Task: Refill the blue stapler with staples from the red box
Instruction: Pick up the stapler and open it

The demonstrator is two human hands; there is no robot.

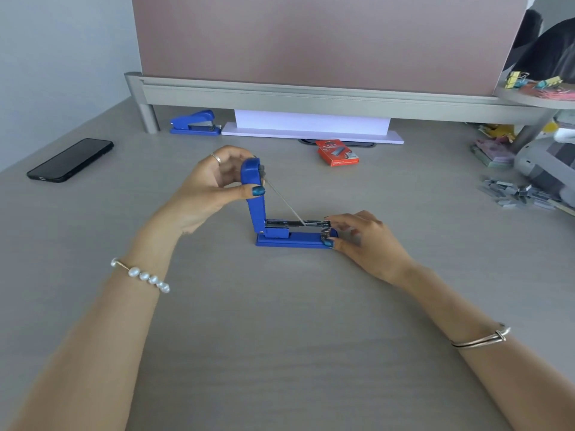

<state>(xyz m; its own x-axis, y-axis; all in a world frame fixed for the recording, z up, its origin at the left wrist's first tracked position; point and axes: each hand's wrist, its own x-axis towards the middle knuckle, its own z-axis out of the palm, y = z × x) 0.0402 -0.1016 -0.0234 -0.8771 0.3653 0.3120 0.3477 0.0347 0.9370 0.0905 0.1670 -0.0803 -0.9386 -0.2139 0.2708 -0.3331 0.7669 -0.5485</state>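
While the blue stapler (292, 225) stands open at the centre of the frame, your left hand (208, 185) is closed around its raised lid, thumb on the near face and fingers wrapped behind, holding it upright against the pull of the thin spring rod that slants down to the magazine. That hold keeps the metal channel exposed, so anything can be dropped in from above. Your right hand (364, 237) pinches the front end of the stapler, thumb low against the blue base and fingers over the nose of the channel; it seems to steady the body or seat something there, but whether a strip of staples lies under those fingertips I cannot tell. The red box (337, 152) sits well apart, above and right of centre, near a white paper stack (311, 126) at the back.

The desk (280, 337) is a smooth grey-brown laminate, bare around the work. A phone (70, 160) lies at the left edge, a second stapler (194, 122) rests closed at upper left under a metal shelf rail, and loose staple strips (516, 192) are heaped at the right edge. A pink partition panel (311, 35) closes off the top of the frame, with binder clips (529, 80) on a shelf at upper right.
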